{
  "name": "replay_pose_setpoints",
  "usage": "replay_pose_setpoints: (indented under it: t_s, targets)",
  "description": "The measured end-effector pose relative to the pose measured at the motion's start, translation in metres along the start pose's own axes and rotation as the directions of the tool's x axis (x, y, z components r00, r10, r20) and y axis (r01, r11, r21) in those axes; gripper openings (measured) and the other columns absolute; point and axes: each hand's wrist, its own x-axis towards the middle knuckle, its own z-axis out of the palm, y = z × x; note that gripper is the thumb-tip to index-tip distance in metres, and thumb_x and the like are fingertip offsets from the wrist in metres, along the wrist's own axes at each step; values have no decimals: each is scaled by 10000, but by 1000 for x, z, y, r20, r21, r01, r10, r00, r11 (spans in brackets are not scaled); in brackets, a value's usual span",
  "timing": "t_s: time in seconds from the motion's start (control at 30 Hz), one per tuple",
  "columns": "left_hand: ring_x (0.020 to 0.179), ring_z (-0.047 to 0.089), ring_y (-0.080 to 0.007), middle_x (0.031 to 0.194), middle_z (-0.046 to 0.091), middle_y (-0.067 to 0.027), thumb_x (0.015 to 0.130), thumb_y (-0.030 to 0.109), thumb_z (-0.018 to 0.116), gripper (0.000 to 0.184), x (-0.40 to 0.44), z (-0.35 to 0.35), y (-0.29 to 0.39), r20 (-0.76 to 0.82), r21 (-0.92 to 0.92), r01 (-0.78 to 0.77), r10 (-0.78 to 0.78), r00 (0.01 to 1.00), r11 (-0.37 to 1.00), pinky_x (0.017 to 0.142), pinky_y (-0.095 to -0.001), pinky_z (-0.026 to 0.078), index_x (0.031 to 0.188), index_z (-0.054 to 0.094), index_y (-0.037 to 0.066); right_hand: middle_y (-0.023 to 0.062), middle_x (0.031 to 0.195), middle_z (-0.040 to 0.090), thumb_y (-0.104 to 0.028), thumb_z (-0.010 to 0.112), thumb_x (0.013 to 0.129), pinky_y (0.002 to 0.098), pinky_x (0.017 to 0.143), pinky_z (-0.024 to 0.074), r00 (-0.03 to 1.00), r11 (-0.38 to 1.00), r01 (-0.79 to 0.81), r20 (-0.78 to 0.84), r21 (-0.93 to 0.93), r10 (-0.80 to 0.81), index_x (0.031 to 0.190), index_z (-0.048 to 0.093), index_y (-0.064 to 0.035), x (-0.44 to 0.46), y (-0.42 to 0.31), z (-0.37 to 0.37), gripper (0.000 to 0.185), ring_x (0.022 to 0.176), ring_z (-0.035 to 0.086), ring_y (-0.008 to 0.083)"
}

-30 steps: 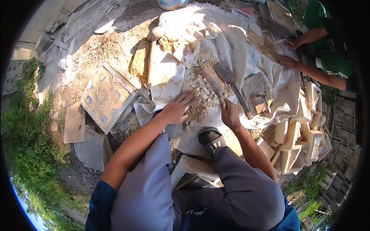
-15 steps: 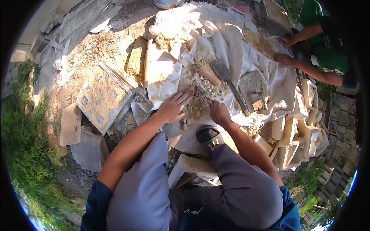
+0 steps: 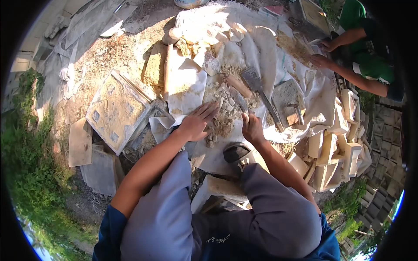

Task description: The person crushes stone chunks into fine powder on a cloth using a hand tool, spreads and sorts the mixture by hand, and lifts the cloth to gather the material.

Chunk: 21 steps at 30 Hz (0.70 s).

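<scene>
My left hand (image 3: 198, 122) lies flat, fingers extended, at the left side of a heap of broken grey chips (image 3: 226, 102) on a white cloth. My right hand (image 3: 252, 127) is closed on the near end of a narrow metal tool (image 3: 241, 103), whose far end reaches over the chips. A short wooden piece (image 3: 238, 85) lies just beyond the tool. To the right rests a dark flat-bladed tool (image 3: 263, 98) with a long handle. Beside it, a hammer (image 3: 297, 114) lies on a grey slab (image 3: 285, 95).
A square mould (image 3: 115, 111) stands at left, near flat boards (image 3: 80, 141). Pale blocks (image 3: 335, 150) are piled at right. A co-worker's hands (image 3: 321, 61) are at the upper right. My shoe (image 3: 236, 152) is on the cloth's near edge.
The narrow tool and my right hand swung left over the chips, then back to the right. My left hand stayed flat beside the heap. The view shifted slightly.
</scene>
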Motion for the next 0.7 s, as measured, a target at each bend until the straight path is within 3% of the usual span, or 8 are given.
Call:
replay_pose_setpoints:
  t_s: [0.1, 0.2, 0.33, 0.37, 0.43, 0.53, 0.6, 0.7]
  targets:
    - [1513, 205, -327, 1652, 182, -141, 865, 370, 677, 950, 6, -4, 1, 29, 7, 27, -28, 999, 1000, 1255, -410, 177, 1587, 159, 34, 331, 642, 563, -235, 544, 1014, 597, 584, 439, 996, 984, 16, 85, -176, -1, 847, 518, 18, 9, 12, 8, 305, 673, 575, 553]
    - [1512, 207, -324, 1651, 186, -139, 854, 355, 691, 957, 8, -8, 0, 42, 2, 42, -42, 998, 999, 1253, -412, 185, 1587, 165, 37, 322, 636, 568, -268, 559, 1006, 606, 582, 438, 987, 983, 162, 11, -81, -161, 847, 523, 9, 12, 14, 3, 322, 644, 568, 557]
    - [1511, 214, -326, 1647, 198, -145, 831, 318, 719, 967, 5, -5, 2, -17, -15, 15, -15, 1000, 1000, 1249, -417, 202, 1583, 182, 33, 314, 628, 571, -280, 556, 1008, 614, 584, 429, 1000, 1000, -7, 21, 19, 6, 842, 526, 20, -5, 21, 9, 344, 627, 560, 560]
    - [1511, 214, -326, 1647, 198, -145, 831, 318, 719, 967, 7, -6, 2, -22, -11, 13, -13, 1000, 1000, 1249, -417, 202, 1583, 182, 33, 326, 639, 564, -272, 547, 1012, 612, 586, 419, 997, 988, 0, 77, -155, 12, 864, 528, 24, -1, 30, 14, 331, 646, 560, 559]
    - [1511, 213, -330, 1646, 202, -148, 820, 286, 730, 971, 9, -12, 7, 55, -51, 72, -69, 996, 996, 1249, -416, 203, 1582, 185, 29, 326, 644, 566, -270, 546, 1012, 610, 588, 419, 996, 992, 24, 87, -126, -13, 884, 530, 22, 11, 25, 2, 319, 654, 563, 557]
    - [1509, 217, -334, 1643, 208, -150, 811, 268, 737, 976, 7, -9, 5, 5, -63, 57, -57, 998, 996, 1248, -417, 209, 1581, 188, 29, 326, 660, 579, -268, 541, 1013, 605, 611, 434, 996, 999, 23, 89, -30, -21, 892, 543, 24, 6, 10, -7, 316, 682, 576, 550]
    - [1507, 220, -336, 1642, 211, -152, 809, 265, 736, 972, 5, -8, 6, 6, -72, 55, -55, 998, 996, 1247, -418, 211, 1580, 193, 29, 334, 667, 580, -277, 545, 1014, 603, 634, 445, 1000, 999, -10, -8, 48, 11, 848, 556, 26, 0, 18, 0, 346, 695, 581, 549]
    - [1505, 225, -335, 1640, 218, -152, 807, 263, 735, 971, 9, -14, 10, 6, -70, 60, -60, 998, 996, 1247, -418, 213, 1580, 195, 31, 344, 669, 577, -259, 530, 1020, 599, 622, 450, 996, 995, -7, 87, -99, 15, 908, 529, 35, 12, 22, -1, 316, 692, 580, 554]
